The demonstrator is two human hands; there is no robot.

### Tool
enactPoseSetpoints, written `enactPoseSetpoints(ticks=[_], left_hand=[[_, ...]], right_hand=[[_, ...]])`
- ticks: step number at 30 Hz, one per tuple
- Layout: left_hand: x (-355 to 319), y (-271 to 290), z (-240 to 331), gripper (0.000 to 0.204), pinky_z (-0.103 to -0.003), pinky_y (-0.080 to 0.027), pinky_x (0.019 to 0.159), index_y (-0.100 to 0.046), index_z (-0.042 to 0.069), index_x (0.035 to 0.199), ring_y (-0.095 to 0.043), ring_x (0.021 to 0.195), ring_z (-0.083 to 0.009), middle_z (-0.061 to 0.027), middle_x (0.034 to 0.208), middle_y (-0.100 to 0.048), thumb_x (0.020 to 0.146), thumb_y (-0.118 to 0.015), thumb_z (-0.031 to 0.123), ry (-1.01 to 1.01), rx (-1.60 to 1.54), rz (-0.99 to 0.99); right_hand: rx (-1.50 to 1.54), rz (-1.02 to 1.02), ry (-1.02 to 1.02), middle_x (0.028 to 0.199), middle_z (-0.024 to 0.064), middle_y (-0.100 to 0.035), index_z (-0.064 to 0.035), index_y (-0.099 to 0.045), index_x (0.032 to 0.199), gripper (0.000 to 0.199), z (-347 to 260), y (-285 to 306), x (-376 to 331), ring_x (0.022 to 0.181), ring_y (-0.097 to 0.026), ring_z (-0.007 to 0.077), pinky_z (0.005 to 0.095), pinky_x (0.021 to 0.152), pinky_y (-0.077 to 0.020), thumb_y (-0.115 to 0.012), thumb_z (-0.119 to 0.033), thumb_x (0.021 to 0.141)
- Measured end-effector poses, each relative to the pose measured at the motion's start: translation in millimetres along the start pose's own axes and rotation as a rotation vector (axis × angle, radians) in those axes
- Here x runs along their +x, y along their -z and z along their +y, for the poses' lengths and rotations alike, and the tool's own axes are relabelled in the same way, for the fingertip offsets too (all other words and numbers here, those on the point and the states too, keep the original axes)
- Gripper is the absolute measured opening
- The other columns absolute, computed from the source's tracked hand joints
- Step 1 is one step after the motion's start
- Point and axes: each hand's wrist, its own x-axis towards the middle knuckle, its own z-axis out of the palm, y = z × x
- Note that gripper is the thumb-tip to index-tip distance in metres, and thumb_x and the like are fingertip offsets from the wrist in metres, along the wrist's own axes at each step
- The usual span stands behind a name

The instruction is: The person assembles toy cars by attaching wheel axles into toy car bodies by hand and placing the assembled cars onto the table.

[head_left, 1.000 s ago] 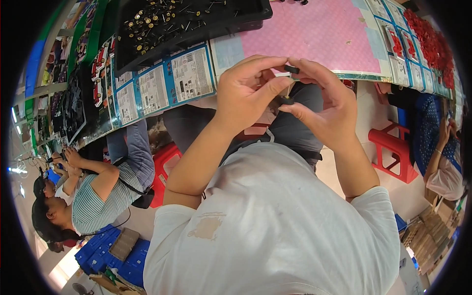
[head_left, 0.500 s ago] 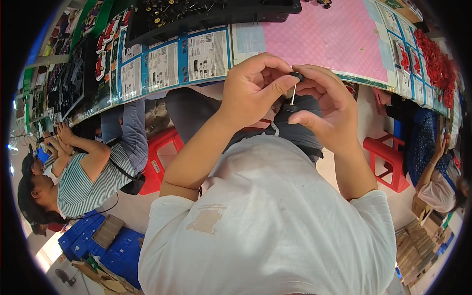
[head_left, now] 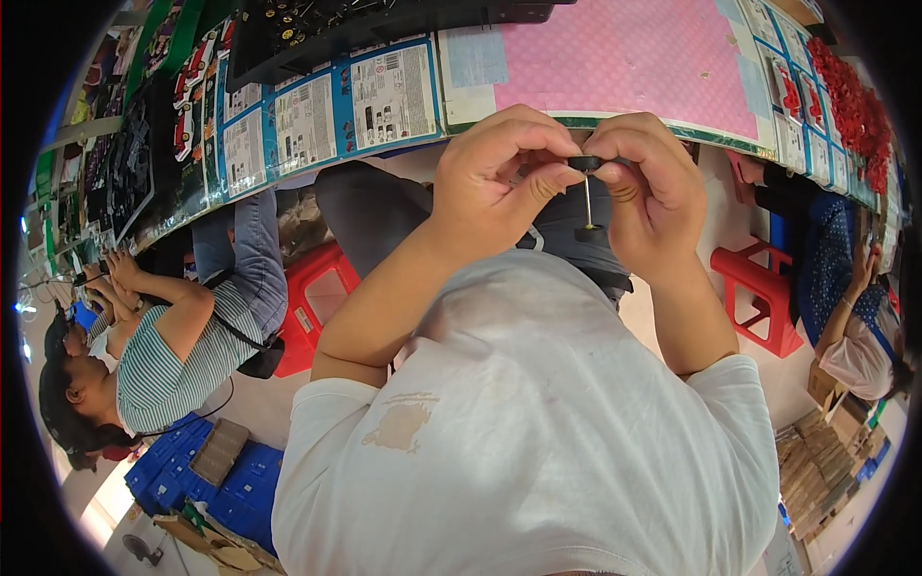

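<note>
Just off the table's near edge, I hold a small toy wheel axle upright between both hands. It is a thin metal rod [head_left: 589, 204] with a black wheel [head_left: 583, 163] at the top and another black wheel [head_left: 590, 233] hanging at the bottom. My left hand [head_left: 504, 182] pinches the top wheel between thumb and forefinger from the left. From the right, the thumb and forefinger of my right hand [head_left: 648, 182] press on that same wheel. Nothing touches the lower wheel.
A black tray [head_left: 384, 29] of small wheel parts stands at the table's far left. Printed cards [head_left: 307, 115] lie below it, beside a pink mat [head_left: 624, 67]. Red parts [head_left: 855, 115] are piled far right. Red stools [head_left: 759, 298] and co-workers [head_left: 182, 355] flank me.
My right thumb has come up from beside the lower wheel to the top wheel, and the right fingers have closed on it. The axle now hangs more upright. The view has shifted slightly.
</note>
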Motion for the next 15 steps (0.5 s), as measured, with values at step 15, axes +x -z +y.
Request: enactPoseSetpoints(ticks=[15], left_hand=[[10,-8,-25,0.011,-0.022,-0.051,0.072,-0.062,0.0,0.104,-0.061,0.082,-0.007,-0.0042,0.097,-0.063,0.094,-0.066,0.002,0.373,-0.004,0.055]], right_hand=[[0.121,-0.084,-0.154,0.112,0.0112,-0.062,-0.0021,-0.062,0.122,0.06,29,15,-18,0.093,-0.064,0.0225,0.0318,0.081,-0.0539,-0.088,-0.012,0.069]])
